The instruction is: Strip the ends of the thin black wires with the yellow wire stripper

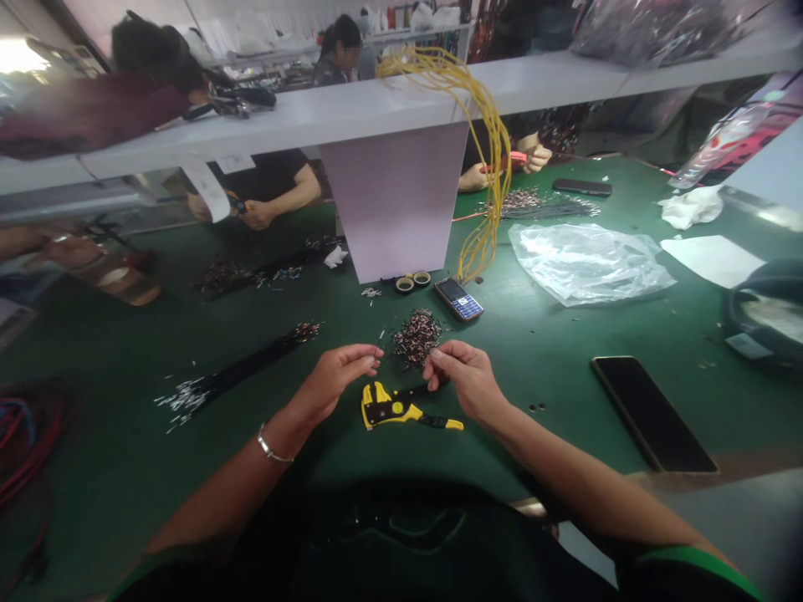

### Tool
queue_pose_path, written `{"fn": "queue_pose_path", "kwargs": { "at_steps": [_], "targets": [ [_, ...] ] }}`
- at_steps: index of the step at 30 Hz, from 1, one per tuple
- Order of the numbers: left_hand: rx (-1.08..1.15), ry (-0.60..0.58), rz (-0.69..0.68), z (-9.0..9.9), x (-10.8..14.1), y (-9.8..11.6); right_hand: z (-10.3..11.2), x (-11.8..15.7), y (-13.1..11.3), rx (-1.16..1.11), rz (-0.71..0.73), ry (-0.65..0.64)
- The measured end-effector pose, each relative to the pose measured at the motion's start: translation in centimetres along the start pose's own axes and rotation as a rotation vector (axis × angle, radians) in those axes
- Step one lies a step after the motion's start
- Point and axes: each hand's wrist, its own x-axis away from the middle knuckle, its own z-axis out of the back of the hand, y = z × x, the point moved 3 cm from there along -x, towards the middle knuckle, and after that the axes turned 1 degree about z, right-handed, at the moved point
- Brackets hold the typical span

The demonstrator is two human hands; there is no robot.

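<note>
Head view: bare left hand and right hand above a green tabletop.

Both hands' fingertips draw together; whether they pinch anything, I cannot tell. A yellow-and-black wire stripper lies just below; a mound of short copper-and-black wire pieces, just beyond. Farther right, a crumpled clear plastic bag, contents unclear; a black rectangular phone reaches the front edge.

The yellow tool looks plastic, the clear bag glossy film (crinkled, though).
</note>
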Motion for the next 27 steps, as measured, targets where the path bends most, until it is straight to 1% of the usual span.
{"fn": "queue_pose_path", "kwargs": {
  "at_steps": [2,3,4,5,7,9,11,14,17,21,24,27],
  "targets": [
    [-0.120,0.053,-0.043,0.0,0.3,0.2,0.0,0.1,-0.1,-0.008,0.018,0.010],
    [-0.162,0.059,-0.064,-0.1,0.4,0.3,0.0,0.1,-0.2,-0.010,0.022,0.011],
    [-0.179,0.039,-0.070,-0.2,0.6,0.5,-0.1,0.2,-0.2,-0.011,0.024,0.008],
    [-0.165,-0.011,-0.054,-0.5,0.8,0.5,-0.1,0.2,-0.2,-0.009,0.025,-0.003],
    [-0.056,-0.161,0.040,-1.3,1.1,0.5,-0.4,0.4,-0.2,0.009,0.029,-0.045],
    [0.103,-0.248,0.147,-1.8,1.4,0.4,-0.6,0.6,-0.2,0.035,0.039,-0.095],
    [0.252,-0.264,0.224,-2.0,1.3,0.3,-0.7,0.7,-0.2,0.054,0.043,-0.131],
    [0.406,-0.230,0.260,-1.9,1.1,0.3,-0.7,0.7,-0.1,0.081,0.034,-0.137],
    [0.468,-0.198,0.230,-1.7,1.0,0.4,-0.6,0.6,0.1,0.114,0.017,-0.123],
    [0.416,-0.157,0.138,-1.5,1.3,0.8,-0.8,0.5,0.5,0.129,-0.018,-0.129],
    [0.408,-0.205,0.083,-1.5,1.5,1.1,-0.8,0.5,0.8,0.144,-0.050,-0.146],
    [0.434,-0.282,0.075,-1.6,2.0,1.2,-0.8,0.4,1.2,0.155,-0.084,-0.167]
  ]
}}
